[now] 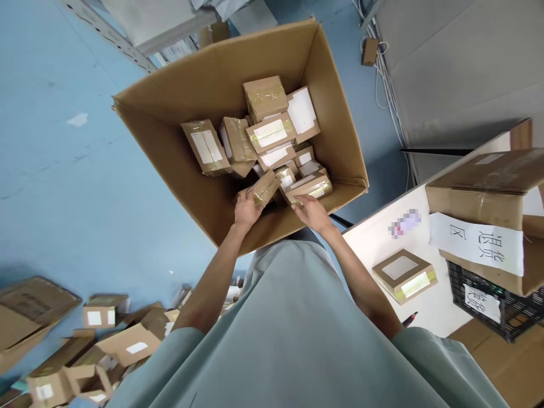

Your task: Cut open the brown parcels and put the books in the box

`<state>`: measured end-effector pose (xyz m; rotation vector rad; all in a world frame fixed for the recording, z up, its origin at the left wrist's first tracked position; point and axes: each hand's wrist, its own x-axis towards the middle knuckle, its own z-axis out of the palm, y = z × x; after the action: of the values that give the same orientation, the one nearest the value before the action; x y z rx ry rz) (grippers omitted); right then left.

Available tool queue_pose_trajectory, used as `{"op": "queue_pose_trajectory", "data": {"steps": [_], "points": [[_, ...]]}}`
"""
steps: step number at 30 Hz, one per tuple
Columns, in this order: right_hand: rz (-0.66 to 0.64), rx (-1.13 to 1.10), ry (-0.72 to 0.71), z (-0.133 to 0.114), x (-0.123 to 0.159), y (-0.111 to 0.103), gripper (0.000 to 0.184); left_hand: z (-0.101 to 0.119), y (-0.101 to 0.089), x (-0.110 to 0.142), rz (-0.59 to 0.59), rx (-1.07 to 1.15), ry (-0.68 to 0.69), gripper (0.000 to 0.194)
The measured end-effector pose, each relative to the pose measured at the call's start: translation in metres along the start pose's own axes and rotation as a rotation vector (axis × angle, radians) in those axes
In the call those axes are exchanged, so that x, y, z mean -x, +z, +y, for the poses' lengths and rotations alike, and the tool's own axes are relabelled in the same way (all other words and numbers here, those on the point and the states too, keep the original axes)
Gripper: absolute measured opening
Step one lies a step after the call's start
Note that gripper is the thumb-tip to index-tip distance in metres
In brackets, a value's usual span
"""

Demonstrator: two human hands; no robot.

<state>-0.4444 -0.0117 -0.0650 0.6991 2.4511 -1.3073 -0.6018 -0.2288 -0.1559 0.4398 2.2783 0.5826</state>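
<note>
A large open cardboard carton [170, 192] stands in front of me, with several small taped cardboard boxes inside, many bearing white labels. My left hand [247, 211] grips the near end of a small brown box [266, 187], which tilts up among the others. On the right, the fingers of my right hand [311, 212] are stretched out against the near side of another taped box [311, 186], thumb apart. Farther back in the carton lie a labelled box [270, 134] and a box with clear tape [266, 97]. Parts of the lower boxes are hidden.
A white table [361, 235] at the right holds a labelled box [402, 272], a pen [409, 319], a black crate [463, 289] and a larger carton [476, 198] with a handwritten paper. Several boxes [127, 343] lie piled at lower left. Cables [389, 96] run along the floor.
</note>
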Motion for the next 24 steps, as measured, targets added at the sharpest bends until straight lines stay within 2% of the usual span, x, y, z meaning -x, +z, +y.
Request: {"op": "queue_pose_trajectory", "data": {"steps": [7,9,12,14,17,20,24], "points": [[-0.024,-0.005,0.078,0.013,-0.022,0.033,0.039,-0.010,0.045,-0.045,-0.151,-0.206,0.026,0.108],[-0.017,-0.017,0.099,0.017,-0.025,0.039,0.038,-0.014,0.055,-0.055,-0.182,-0.270,0.033,0.111],[-0.032,0.015,0.137,0.016,-0.024,0.043,0.040,-0.014,0.059,-0.063,-0.163,-0.316,0.007,0.102],[-0.045,0.039,0.164,0.011,-0.021,0.042,0.042,-0.010,0.053,-0.060,-0.125,-0.292,-0.029,0.094],[-0.044,0.013,0.191,-0.001,-0.014,0.038,0.041,0.002,0.029,-0.042,-0.022,-0.172,-0.011,0.094],[0.012,-0.119,0.227,-0.017,-0.005,0.036,0.044,0.021,-0.007,-0.011,0.106,-0.031,0.115,0.104],[0.193,-0.379,0.237,-0.042,0.009,0.028,0.068,0.060,-0.051,0.037,0.164,0.090,0.274,0.105]]}}
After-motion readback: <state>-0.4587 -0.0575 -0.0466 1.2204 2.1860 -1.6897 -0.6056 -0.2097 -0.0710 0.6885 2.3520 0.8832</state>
